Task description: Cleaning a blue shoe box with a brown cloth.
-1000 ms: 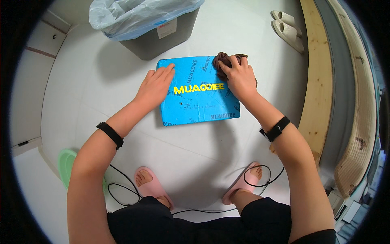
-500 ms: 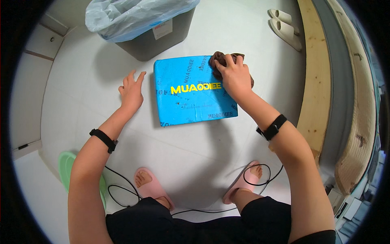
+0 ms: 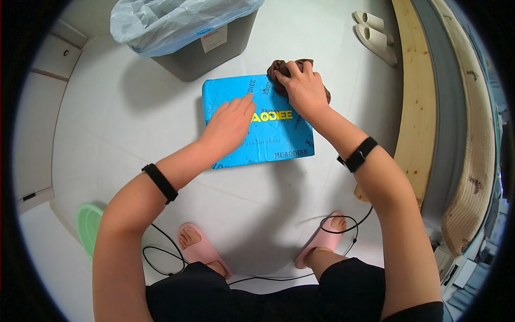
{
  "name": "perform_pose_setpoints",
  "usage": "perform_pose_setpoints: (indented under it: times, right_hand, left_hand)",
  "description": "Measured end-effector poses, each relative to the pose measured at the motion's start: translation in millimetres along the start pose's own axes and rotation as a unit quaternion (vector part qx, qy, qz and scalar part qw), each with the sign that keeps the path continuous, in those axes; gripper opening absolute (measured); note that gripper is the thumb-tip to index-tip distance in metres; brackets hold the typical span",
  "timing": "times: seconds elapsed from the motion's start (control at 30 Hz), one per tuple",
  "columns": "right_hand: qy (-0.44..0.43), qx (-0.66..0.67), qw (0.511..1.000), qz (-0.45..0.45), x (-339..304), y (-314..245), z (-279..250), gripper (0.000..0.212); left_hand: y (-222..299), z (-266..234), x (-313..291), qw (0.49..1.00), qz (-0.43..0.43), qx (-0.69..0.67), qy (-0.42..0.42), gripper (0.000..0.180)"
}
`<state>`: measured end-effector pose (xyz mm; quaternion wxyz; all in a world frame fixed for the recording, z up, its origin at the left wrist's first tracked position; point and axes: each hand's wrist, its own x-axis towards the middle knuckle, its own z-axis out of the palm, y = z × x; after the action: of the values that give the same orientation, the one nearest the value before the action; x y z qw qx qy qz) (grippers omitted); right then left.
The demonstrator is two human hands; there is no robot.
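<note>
A flat bright blue box (image 3: 279, 142) with yellow lettering lies on the white floor in front of me. My left hand (image 3: 229, 126) rests flat on its lid, fingers together and pointing toward the far edge. At the box's far right corner, my right hand (image 3: 303, 88) presses down on a crumpled dark brown cloth (image 3: 276, 68). Part of the cloth is hidden under that hand. Both wrists wear black bands.
A grey bin (image 3: 206, 51) lined with a pale blue plastic bag stands just beyond the box. Pale slippers (image 3: 375, 29) lie at the far right beside long wooden planks (image 3: 416, 107). A green basin (image 3: 88, 228) sits at my left, and a black cable (image 3: 161, 252) runs by my pink-sandalled feet.
My left hand, which had lifted off to the floor left of the box half a second ago, is back flat on the lid. My right hand stays on the brown cloth.
</note>
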<state>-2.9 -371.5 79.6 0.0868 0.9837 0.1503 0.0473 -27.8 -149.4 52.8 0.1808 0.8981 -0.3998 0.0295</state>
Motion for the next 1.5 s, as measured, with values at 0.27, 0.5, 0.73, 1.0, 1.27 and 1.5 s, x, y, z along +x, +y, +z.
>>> perform_pose_setpoints:
  times: [0.27,0.5,0.73,1.0,1.27,1.5]
  right_hand:
    - [0.027,-0.016,0.999,0.019,-10,-3,5,0.038]
    - [0.038,-0.018,0.999,0.008,-9,-3,6,0.037]
    - [0.036,-0.010,0.999,0.012,-10,-1,9,0.041]
    - [0.042,-0.012,0.999,0.019,-9,-3,7,0.043]
    - [0.040,-0.020,0.999,0.023,-6,-5,6,0.042]
    - [0.037,0.009,0.998,0.046,-9,-8,4,0.033]
  left_hand:
    - [-11,-7,26,0.997,0.046,-0.025,-0.051,0.029]
    - [-3,-9,21,0.998,0.003,-0.016,-0.055,0.028]
    - [-7,-6,21,0.997,0.046,0.031,-0.047,0.041]
    - [-5,-6,26,0.998,0.022,0.018,-0.048,0.040]
    - [-7,-8,25,0.999,0.000,-0.008,-0.046,0.032]
    - [-34,-11,0,0.991,-0.109,-0.041,0.067,0.023]
